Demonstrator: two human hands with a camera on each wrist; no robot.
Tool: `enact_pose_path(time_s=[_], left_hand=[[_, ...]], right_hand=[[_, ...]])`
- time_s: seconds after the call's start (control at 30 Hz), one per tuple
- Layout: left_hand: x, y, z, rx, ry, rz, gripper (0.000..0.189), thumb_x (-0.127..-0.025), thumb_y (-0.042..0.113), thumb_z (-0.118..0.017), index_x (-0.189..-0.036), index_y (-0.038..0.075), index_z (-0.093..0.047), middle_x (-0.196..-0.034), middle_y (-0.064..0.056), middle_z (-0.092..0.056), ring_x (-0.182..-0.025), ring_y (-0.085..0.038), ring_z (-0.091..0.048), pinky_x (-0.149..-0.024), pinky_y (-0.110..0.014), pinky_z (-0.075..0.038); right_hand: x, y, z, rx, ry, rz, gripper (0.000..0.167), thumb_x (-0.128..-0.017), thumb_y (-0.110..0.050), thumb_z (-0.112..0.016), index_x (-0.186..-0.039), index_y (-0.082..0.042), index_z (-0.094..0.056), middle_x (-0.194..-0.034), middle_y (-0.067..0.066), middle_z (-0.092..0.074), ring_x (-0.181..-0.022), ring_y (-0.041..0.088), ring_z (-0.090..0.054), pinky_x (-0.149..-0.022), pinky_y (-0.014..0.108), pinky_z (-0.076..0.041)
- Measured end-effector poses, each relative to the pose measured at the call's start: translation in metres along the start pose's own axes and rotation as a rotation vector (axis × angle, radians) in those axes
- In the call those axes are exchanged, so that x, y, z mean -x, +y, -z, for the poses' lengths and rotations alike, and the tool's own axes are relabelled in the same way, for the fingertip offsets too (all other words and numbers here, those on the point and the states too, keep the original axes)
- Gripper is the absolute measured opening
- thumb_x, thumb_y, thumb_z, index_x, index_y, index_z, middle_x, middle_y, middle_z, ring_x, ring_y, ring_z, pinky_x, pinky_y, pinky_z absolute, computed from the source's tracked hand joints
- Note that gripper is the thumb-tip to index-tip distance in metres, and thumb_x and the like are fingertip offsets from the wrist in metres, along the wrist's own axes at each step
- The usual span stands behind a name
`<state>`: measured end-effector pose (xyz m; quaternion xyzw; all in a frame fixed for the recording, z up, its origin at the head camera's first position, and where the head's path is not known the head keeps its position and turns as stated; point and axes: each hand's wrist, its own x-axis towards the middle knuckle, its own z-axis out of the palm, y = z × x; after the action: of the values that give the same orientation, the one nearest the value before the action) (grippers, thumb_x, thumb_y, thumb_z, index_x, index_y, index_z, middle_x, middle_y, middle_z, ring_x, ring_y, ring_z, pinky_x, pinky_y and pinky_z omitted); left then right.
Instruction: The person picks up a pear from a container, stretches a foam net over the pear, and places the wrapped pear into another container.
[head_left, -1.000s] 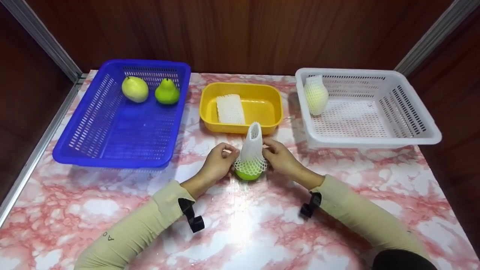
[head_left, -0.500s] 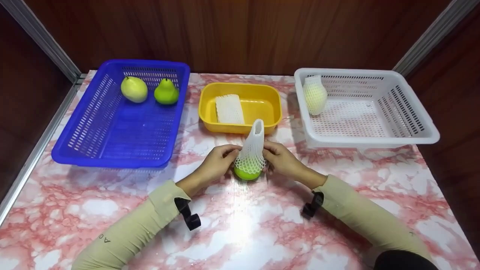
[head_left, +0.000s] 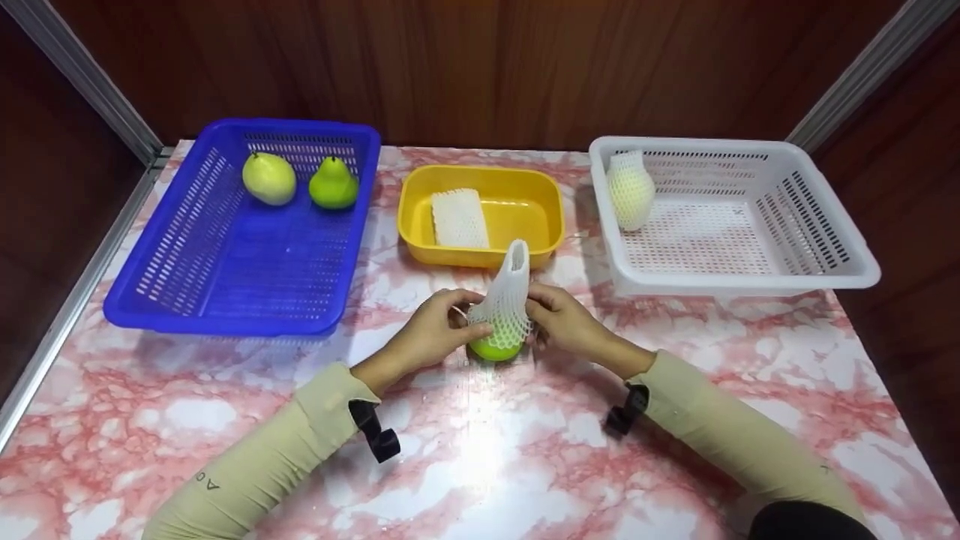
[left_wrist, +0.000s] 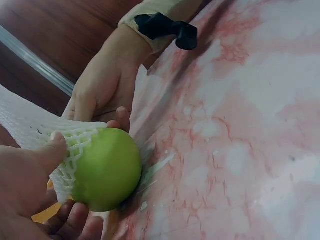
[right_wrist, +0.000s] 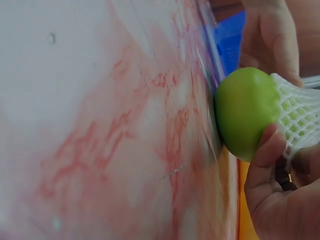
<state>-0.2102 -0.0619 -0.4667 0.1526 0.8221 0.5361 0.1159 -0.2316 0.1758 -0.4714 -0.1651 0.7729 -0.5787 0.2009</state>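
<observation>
A green fruit [head_left: 496, 351], likely a pear, stands on the table between the hands, its rounded bottom bare. Over its upper part sits a white foam net sleeve [head_left: 508, 289], whose narrow open end points up. My left hand [head_left: 431, 326] grips the sleeve's lower edge, with the thumb pressed on the mesh at the front. From the other side my right hand [head_left: 566, 321] pinches the sleeve's edge; in the right wrist view one fingertip touches the green skin [right_wrist: 245, 115]. The left wrist view shows the mesh [left_wrist: 77, 145] reaching partway down the fruit.
A blue basket [head_left: 232, 319] at left holds a yellowish pear [head_left: 270, 180] and a green pear [head_left: 333, 184]. Behind the hands, a yellow bin [head_left: 525, 217] contains flat white foam nets [head_left: 460, 219]. The white basket [head_left: 750, 281] at right holds a net-wrapped pear [head_left: 631, 191].
My left thumb has come forward onto the front of the mesh. The sleeve's top has tilted slightly to the right. My right hand has moved slightly lower.
</observation>
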Motion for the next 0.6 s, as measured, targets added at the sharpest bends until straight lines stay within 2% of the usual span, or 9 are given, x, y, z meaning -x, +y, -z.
enact_pose_path(time_s=[0.1, 0.17, 0.27, 0.4, 0.43, 0.6], left_hand=[[0.0004, 0.0003, -0.0003, -0.120, 0.033, -0.067, 0.047, -0.090, 0.018, -0.080, -0.128, -0.004, -0.064, -0.117, -0.014, -0.058, -0.103, -0.028, -0.063, -0.092, -0.037, -0.055], [0.0003, 0.0004, -0.0005, -0.166, 0.043, -0.114, 0.049, -0.088, 0.018, -0.081, -0.128, -0.005, -0.064, -0.122, -0.015, -0.059, -0.111, -0.031, -0.062, -0.098, -0.040, -0.054], [0.0001, -0.0002, -0.0003, -0.183, 0.040, -0.169, 0.052, -0.088, 0.017, -0.082, -0.131, -0.003, -0.063, -0.126, -0.014, -0.061, -0.115, -0.029, -0.060, -0.096, -0.040, -0.055], [0.0002, -0.0023, 0.0009, -0.165, 0.022, -0.211, 0.053, -0.088, 0.016, -0.081, -0.136, 0.001, -0.062, -0.130, -0.012, -0.063, -0.115, -0.026, -0.060, -0.091, -0.037, -0.057], [0.0002, -0.0030, 0.0012, -0.159, 0.013, -0.213, 0.053, -0.088, 0.016, -0.080, -0.136, 0.001, -0.062, -0.130, -0.012, -0.063, -0.114, -0.026, -0.061, -0.090, -0.037, -0.058], [-0.0003, -0.0047, 0.0029, -0.141, -0.041, -0.172, 0.055, -0.089, 0.016, -0.080, -0.139, 0.001, -0.060, -0.135, -0.013, -0.062, -0.121, -0.029, -0.061, -0.100, -0.036, -0.054]], right_hand=[[0.0023, -0.0020, 0.0019, -0.033, -0.038, -0.015, 0.037, -0.110, -0.011, -0.041, -0.141, 0.004, -0.053, -0.084, 0.007, -0.064, -0.063, 0.017, -0.060, -0.053, 0.025, -0.052], [0.0046, -0.0035, 0.0035, -0.045, -0.065, -0.025, 0.042, -0.106, -0.009, -0.041, -0.146, 0.002, -0.049, -0.091, 0.010, -0.065, -0.067, 0.019, -0.062, -0.056, 0.026, -0.053], [0.0069, -0.0051, 0.0058, -0.001, -0.108, 0.011, 0.054, -0.098, -0.006, -0.048, -0.151, 0.002, -0.043, -0.114, 0.016, -0.065, -0.085, 0.024, -0.066, -0.068, 0.029, -0.057], [0.0060, -0.0053, 0.0053, 0.142, -0.141, 0.113, 0.055, -0.098, -0.011, -0.064, -0.149, 0.000, -0.046, -0.133, 0.018, -0.060, -0.111, 0.028, -0.063, -0.092, 0.035, -0.056], [0.0055, -0.0052, 0.0047, 0.173, -0.140, 0.133, 0.054, -0.098, -0.013, -0.067, -0.147, 0.000, -0.048, -0.132, 0.017, -0.060, -0.114, 0.028, -0.061, -0.095, 0.036, -0.055], [0.0056, -0.0040, 0.0027, 0.351, -0.068, 0.199, 0.043, -0.093, -0.015, -0.076, -0.131, -0.001, -0.061, -0.114, 0.013, -0.058, -0.094, 0.026, -0.059, -0.080, 0.033, -0.053]])
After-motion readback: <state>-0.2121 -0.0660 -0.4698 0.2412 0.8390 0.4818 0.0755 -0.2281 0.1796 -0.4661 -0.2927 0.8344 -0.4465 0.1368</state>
